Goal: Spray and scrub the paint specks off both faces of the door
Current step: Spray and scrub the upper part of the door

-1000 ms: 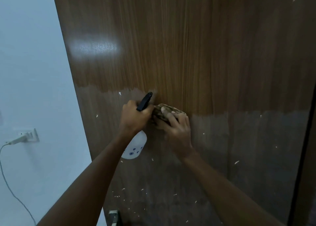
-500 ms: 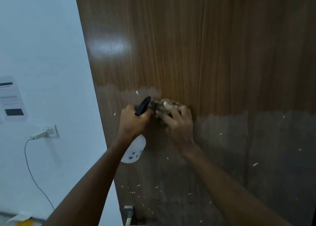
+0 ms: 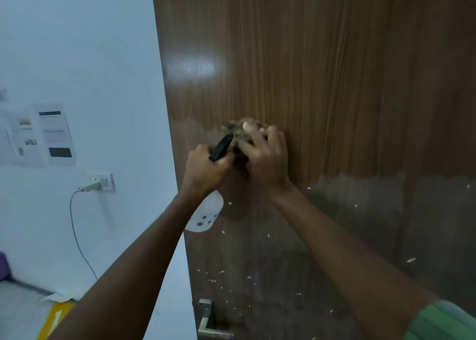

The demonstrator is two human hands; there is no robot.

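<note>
- I find one container: a white plastic spray bottle with small blue markings (image 3: pixel 206 217), hanging below the left hand (image 3: pixel 204 168). Its wall is opaque, so I cannot tell what it holds or how full it is.
- The left hand's fingers are curled round the bottle's neck; the black trigger head (image 3: pixel 221 147) sticks up out of the fist, pointing toward the scrubber.
- The right hand (image 3: pixel 268 159) presses a mottled grey-green scrub pad (image 3: pixel 235 131) against the brown wood-grain door (image 3: pixel 334 69), fingers bent over it and gripping it. The pad sits at the boundary between the glossy upper zone and the dull, film-covered lower zone.
- White paint specks (image 3: pixel 219 272) dot the lower zone, thickest below the bottle and near the metal door handle (image 3: pixel 207 321).
- Against the frame half a second ago, the door edge lies further right in view, and more of the pale wall (image 3: pixel 90 56) shows, including the paper notices (image 3: pixel 41 133) and the socket with a plugged-in white cable (image 3: pixel 99 184). Both hands remain at the same spot on the door, the grips unchanged.
- The pad and fingertips are motion-blurred; most of the pad is hidden under the hand. The notices are unreadable. A green sleeve (image 3: pixel 445 321) is cut off at the lower right corner, and the handle at the bottom edge.
</note>
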